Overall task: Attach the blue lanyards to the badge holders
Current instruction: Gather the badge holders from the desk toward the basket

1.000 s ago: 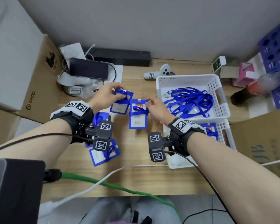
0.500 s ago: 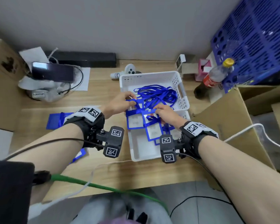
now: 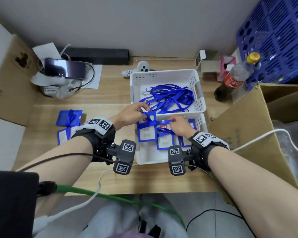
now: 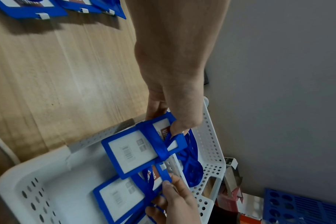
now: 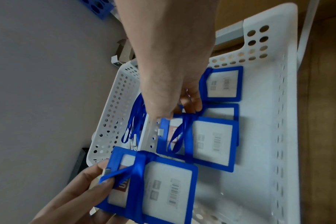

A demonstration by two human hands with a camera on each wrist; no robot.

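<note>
My left hand (image 3: pixel 136 112) pinches the top of a blue badge holder (image 3: pixel 146 133) wrapped in its blue lanyard, held over the near white basket (image 3: pixel 151 160). In the left wrist view that hand (image 4: pixel 178 128) holds the holder (image 4: pixel 132 151) by its upper edge. My right hand (image 3: pixel 177 124) grips the top of a second wrapped badge holder (image 3: pixel 165 141) in the same basket, and the right wrist view shows that hand (image 5: pixel 182 106) on this holder (image 5: pixel 203 141). More holders lie under and beside it. Loose blue lanyards (image 3: pixel 169 97) fill the far basket.
Wrapped badge holders (image 3: pixel 69 117) lie on the wooden table at the left. A soda bottle (image 3: pixel 234 78), a blue crate (image 3: pixel 273 40) and a cardboard box (image 3: pixel 248 126) crowd the right. A phone (image 3: pixel 65 67) and a white controller (image 3: pixel 141 69) sit at the back.
Both hands carried their badge holders rightward from the middle of the table to over the near white basket. In the last half second they lowered slightly and stayed there.
</note>
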